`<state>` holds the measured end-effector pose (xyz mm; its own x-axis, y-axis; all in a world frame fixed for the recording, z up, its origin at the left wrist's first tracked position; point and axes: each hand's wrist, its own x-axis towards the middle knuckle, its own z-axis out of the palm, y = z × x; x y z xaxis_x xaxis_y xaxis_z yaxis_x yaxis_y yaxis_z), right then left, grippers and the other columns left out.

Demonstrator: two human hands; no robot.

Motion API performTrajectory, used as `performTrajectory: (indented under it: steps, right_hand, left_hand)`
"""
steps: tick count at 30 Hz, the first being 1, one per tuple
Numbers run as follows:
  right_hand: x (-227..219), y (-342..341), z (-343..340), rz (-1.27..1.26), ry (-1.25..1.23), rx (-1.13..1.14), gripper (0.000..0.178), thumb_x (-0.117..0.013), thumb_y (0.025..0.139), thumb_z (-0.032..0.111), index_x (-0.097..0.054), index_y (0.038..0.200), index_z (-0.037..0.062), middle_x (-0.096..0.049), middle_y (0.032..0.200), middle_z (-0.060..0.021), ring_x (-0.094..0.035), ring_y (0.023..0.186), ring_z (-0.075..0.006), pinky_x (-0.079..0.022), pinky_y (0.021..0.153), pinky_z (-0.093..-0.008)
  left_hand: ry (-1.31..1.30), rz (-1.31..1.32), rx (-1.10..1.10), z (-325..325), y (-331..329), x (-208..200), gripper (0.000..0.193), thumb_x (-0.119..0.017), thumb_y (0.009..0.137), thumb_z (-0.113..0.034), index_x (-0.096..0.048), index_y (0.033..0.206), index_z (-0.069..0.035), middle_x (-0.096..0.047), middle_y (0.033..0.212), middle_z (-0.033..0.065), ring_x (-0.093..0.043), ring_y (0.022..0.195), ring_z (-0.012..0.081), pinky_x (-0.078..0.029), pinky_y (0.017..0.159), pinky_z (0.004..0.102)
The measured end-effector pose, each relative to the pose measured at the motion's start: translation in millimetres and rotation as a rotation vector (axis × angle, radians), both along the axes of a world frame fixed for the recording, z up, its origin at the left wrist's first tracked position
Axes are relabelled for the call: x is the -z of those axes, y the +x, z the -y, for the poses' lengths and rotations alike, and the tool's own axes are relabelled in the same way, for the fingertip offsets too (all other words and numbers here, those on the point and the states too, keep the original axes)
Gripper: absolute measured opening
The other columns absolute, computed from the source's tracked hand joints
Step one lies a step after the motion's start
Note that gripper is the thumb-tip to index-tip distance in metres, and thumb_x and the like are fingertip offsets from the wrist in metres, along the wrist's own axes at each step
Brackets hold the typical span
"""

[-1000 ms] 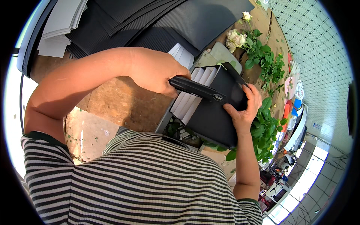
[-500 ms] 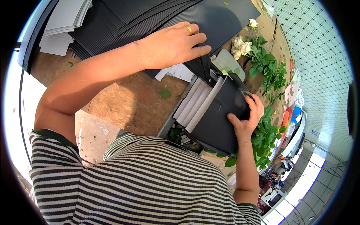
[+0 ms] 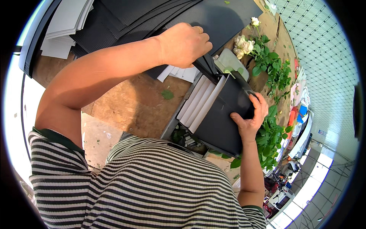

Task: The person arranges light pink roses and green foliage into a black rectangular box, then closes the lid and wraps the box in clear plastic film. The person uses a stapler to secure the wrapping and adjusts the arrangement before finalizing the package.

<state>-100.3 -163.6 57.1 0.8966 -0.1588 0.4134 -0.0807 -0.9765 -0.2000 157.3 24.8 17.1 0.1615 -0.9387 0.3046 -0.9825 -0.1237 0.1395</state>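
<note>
My left hand [image 3: 185,45] is closed in a fist on the handle of a long black tool [image 3: 208,65], its lower end at the corner of a black corrugated panel [image 3: 217,116]. The exact kind of tool is hard to make out. My right hand [image 3: 251,117] grips the panel's right side, thumb on top and fingers at the far edge. White card strips [image 3: 200,101] stand in parallel rows along the panel's left side. Beneath them shows a grey metal edge [image 3: 171,128].
Large black corrugated sheets [image 3: 152,17] and a stack of white cards [image 3: 68,19] cover the back left. Cream roses [image 3: 243,46] with leafy stems [image 3: 280,74] lie to the right. A loose leaf [image 3: 167,94] rests on the wooden table [image 3: 122,103].
My left hand has closed from outstretched fingers into a fist on the tool's handle, its wrist shifting right. My right hand and the panel have stayed almost still.
</note>
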Motion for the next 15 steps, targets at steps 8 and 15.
performTrajectory:
  steps: [8,15]
  right_hand:
    - [0.6,-2.3,-0.3,-0.021,-0.001,0.007,0.074,-0.086,0.052,0.039,-0.059,0.113,0.0064,-0.056,0.118,-0.0124,-0.051,0.105,-0.0316,-0.033,0.094,-0.0423]
    - [4.7,-4.6,1.8,-0.012,0.027,0.012,0.071,-0.084,0.055,0.043,-0.061,0.111,0.0064,-0.056,0.119,-0.0125,-0.050,0.109,-0.0311,-0.032,0.096,-0.0412]
  left_hand:
    - [0.006,0.027,-0.131,-24.8,-24.8,15.7,0.052,-0.073,0.065,-0.016,-0.054,0.112,-0.007,-0.052,0.099,0.0070,-0.052,0.098,0.0251,-0.048,0.082,0.0366]
    - [0.008,-0.097,0.026,-112.8,-54.4,21.0,0.051,-0.060,0.077,-0.006,-0.053,0.128,-0.011,-0.048,0.130,0.0125,-0.045,0.122,0.0299,-0.040,0.101,0.0472]
